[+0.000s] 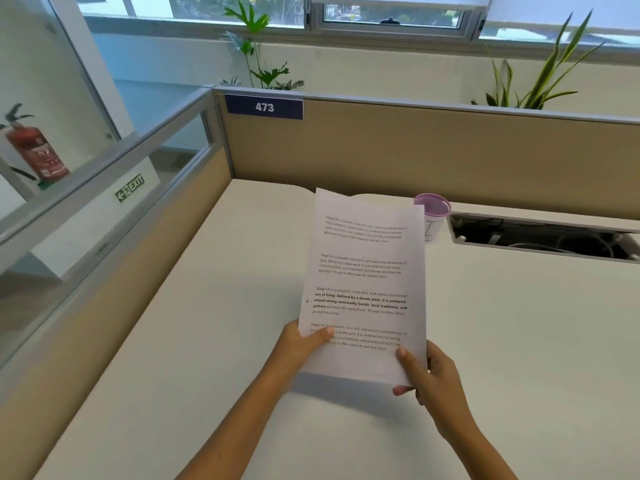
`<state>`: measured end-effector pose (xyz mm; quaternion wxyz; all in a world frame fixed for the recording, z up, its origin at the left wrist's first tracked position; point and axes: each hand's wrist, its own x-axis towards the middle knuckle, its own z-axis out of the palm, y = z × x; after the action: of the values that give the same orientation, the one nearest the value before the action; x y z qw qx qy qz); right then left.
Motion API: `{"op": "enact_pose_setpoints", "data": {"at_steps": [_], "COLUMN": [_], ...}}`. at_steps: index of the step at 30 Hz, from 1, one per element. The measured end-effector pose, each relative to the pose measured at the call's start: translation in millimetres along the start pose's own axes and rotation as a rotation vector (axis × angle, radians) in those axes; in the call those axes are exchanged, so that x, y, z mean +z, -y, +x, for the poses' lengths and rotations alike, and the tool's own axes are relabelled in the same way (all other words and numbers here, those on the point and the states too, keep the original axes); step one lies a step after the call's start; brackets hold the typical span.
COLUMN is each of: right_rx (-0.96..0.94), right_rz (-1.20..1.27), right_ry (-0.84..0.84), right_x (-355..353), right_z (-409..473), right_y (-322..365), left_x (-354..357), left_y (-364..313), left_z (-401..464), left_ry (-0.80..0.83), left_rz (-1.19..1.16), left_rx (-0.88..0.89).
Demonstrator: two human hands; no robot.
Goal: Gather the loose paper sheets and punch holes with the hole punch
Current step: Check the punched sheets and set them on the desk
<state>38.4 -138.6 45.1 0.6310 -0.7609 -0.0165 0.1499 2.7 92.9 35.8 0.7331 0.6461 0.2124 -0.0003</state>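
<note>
the sheets, printed with short blocks of text, stand lifted off the desk in front of me, held by their lower edge and tilted away. my left hand pinches the bottom left corner, thumb on the face; my right hand pinches the bottom right corner, thumb on top and fingers behind. i judge the gathering step nearly done: the edges look squared, though i cannot tell how many sheets there are. no hole punch is in view, so the next move calls for finding it, then feeding one edge in straight. a purple cup sits just behind the sheets, beside an open cable tray.
</note>
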Motion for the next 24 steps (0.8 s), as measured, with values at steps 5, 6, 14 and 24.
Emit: {"op": "enact_pose_setpoints", "data": {"at_steps": [5,6,14,24], "right_rx": [0.009,0.010,0.038,0.078], "right_rz": [0.012,0.022,0.020,-0.125], "right_ry": [-0.028,-0.029,-0.006,-0.048], "right_x": [71.1,88.0,202.0,290.8], "right_z": [11.0,14.9,65.3,154.7], "right_y": [16.1,19.3,40.2,48.3], "left_x": [-73.2,-91.4,-201.5,-253.9], "left_y": [-19.8,-23.3,-36.1,-46.0], "left_z": [9.3,12.7,52.1,138.0], "left_ry": [-0.003,-0.017,-0.203,-0.406], "left_rz": [-0.045,-0.057,0.158,0.410], "left_rx": [-0.047,-0.055,0.052,0.096]}}
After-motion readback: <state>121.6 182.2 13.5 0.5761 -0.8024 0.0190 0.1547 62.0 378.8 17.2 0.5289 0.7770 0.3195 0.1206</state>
